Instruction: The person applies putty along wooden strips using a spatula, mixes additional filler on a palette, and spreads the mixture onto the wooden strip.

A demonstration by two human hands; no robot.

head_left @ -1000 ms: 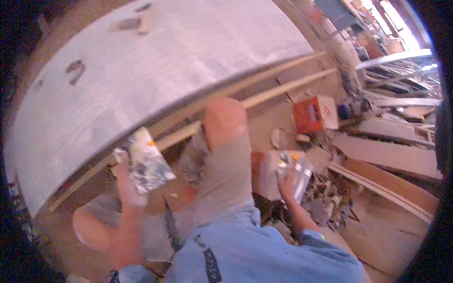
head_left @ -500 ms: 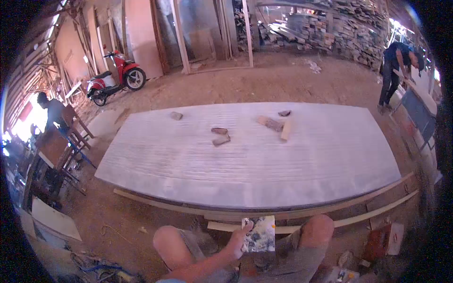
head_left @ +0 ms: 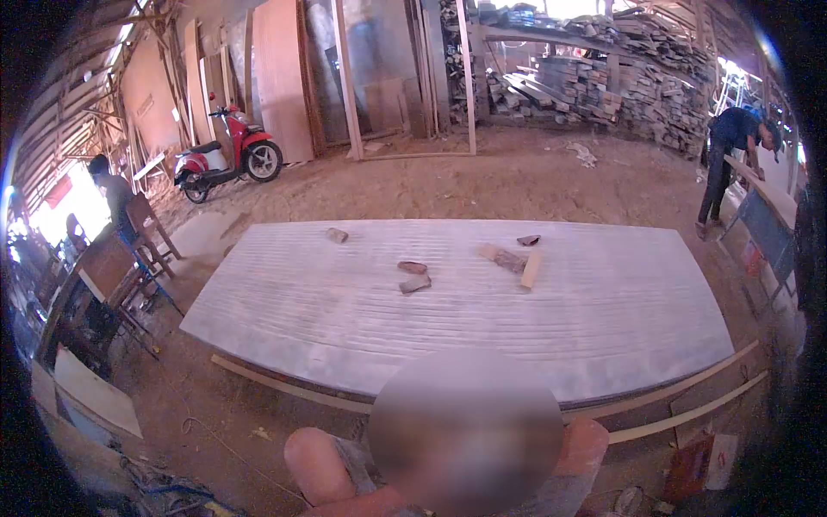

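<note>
- Shifted lower in the view since half a second ago: the pale panel (head_left: 448, 336), together with the scraps on it, as the head looks a little farther out.
- Then, the left hand held a smeared flat piece above the lap; now that spot is blurred out, so I cannot tell where the piece is or how the left grip stands.
- Only the left forearm (head_left: 366, 502) shows, reaching right from beside the left knee (head_left: 317, 464) into the blur.
- Right hand does not show; I cannot tell its grip.
- Ridged on top, the panel lies just beyond the knees, its near edge partly behind the blur.
- On its far half sit a small block (head_left: 337, 234) to the left, two brown scraps (head_left: 414, 283) near the middle, and a pale stick (head_left: 531, 269) touching a dark piece (head_left: 510, 260) to the right.
- Near right, a wooden strip (head_left: 689, 410) runs beside the panel, with a red-and-white box (head_left: 702, 463) nearer still.
- Far left stands a red scooter (head_left: 228, 153); far right, a co-worker (head_left: 730, 146) bends over a board (head_left: 767, 185).
</note>
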